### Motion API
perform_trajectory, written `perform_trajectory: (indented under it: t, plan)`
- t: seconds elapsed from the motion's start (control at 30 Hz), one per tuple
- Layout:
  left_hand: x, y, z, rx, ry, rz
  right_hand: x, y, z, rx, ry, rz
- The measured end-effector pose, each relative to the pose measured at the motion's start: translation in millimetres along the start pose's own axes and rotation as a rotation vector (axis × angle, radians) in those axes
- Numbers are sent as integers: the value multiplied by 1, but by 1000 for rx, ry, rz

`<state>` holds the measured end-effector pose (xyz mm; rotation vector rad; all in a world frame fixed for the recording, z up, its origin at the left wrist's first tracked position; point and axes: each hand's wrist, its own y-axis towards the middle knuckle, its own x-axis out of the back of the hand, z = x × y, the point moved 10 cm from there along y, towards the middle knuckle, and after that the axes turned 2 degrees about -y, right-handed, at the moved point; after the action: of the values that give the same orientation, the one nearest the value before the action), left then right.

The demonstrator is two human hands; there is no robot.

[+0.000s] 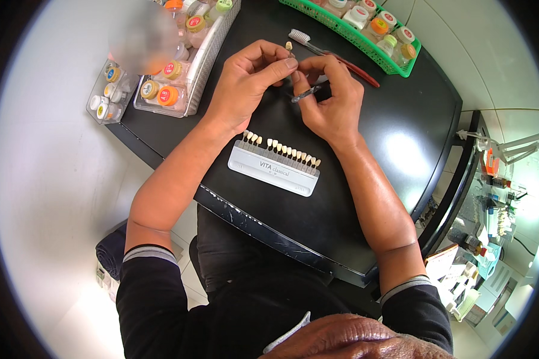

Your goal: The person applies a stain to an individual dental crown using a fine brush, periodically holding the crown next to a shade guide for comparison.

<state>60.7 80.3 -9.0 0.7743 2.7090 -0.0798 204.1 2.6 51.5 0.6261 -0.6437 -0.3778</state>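
My left hand (pixel 251 84) pinches a small cream tooth-shaped piece (pixel 288 46) on a short stem, which stands up above the fingertips. My right hand (pixel 332 105) is closed close beside it, with its fingertips almost at the left ones and a small dark metal tool (pixel 305 94) in its grip; the tool's exact shape is partly hidden. Below the hands, a pale grey shade guide (pixel 272 173) lies on the black table (pixel 389 191), holding a row of several tooth-shaped tabs with a gap toward the left.
A toothbrush with a red handle (pixel 356 70) lies behind my hands. A green basket of jars (pixel 359 33) stands at the back; a clear basket (pixel 191 90) and a smaller jar container (pixel 108 105) at the left. Shelves with equipment and a lamp arm (pixel 506 143) are at the right.
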Motion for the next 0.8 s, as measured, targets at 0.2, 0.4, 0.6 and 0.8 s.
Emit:
perform_trajectory:
  t: [0.2,0.4,0.6,0.8]
  plan:
    - [-2,1,1,33,-59,14,-3,-1,-5,-49,27,18]
    - [-2,-2,-14,-108,61,-48,-1,-1,5,31,-4,-44]
    - [-1,-6,-23,-201,226,-189,1,-3,16,153,-85,-88]
    - [1,-2,-31,-304,306,-171,0,-3,24,250,-126,-79]
